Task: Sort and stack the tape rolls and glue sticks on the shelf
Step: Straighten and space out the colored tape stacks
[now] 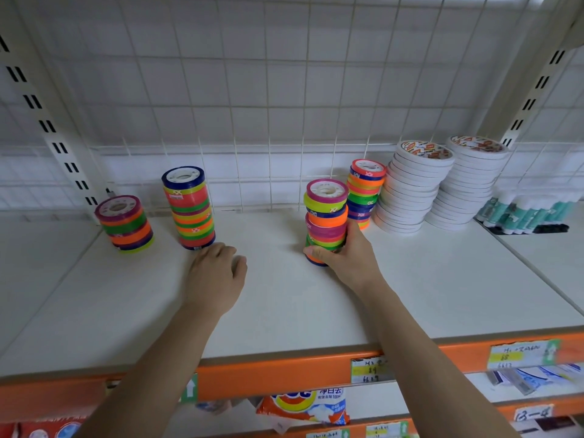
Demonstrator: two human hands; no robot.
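Several stacks of coloured tape rolls stand on the white shelf point(284, 311). My right hand point(344, 257) grips the base of a tall stack of coloured tape rolls point(325, 213) at the shelf's middle. My left hand point(215, 276) lies on the shelf with fingers loosely curled, holding nothing, just in front of another tall coloured stack point(189, 210). A shorter coloured stack point(124, 224) stands at the far left. A fourth coloured stack point(365, 192) sits behind my right hand. Two leaning stacks of white tape rolls point(410, 191) point(467, 184) come after it. Glue sticks point(524, 213) stand at the far right.
A wire grid panel point(284, 90) backs the shelf, with slotted uprights at both sides. The orange front rail point(284, 374) carries price labels point(521, 354). Packaged goods point(303, 406) lie on the shelf below.
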